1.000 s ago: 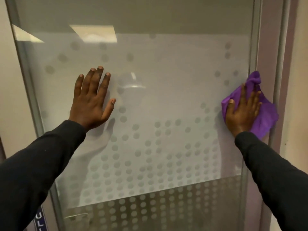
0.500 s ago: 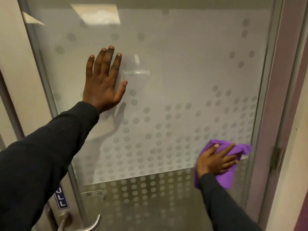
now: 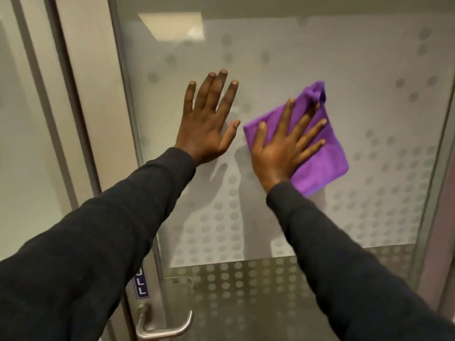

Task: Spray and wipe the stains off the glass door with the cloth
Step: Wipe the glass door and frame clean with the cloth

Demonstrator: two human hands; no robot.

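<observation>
Both hands flat on glass door (image 3: 307, 57), mid-pane.
R hand (image 3: 280, 148) fingers spread, pressed purple cloth (image 3: 325, 158) to glass; L hand (image 3: 206, 126) open, empty, just beside.

Sign (image 3: 142, 283): small dark blue plate on the metal door frame (image 3: 128, 134), lower left, just above the lever handle (image 3: 163, 327). White letters stacked vertically; "L L" legible, upper letters hidden by the sleeve.

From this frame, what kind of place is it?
Probably an office interior: a frosted, dot-patterned glass door, a steel lever handle under a pull sign, and a reflected ceiling light panel.
</observation>
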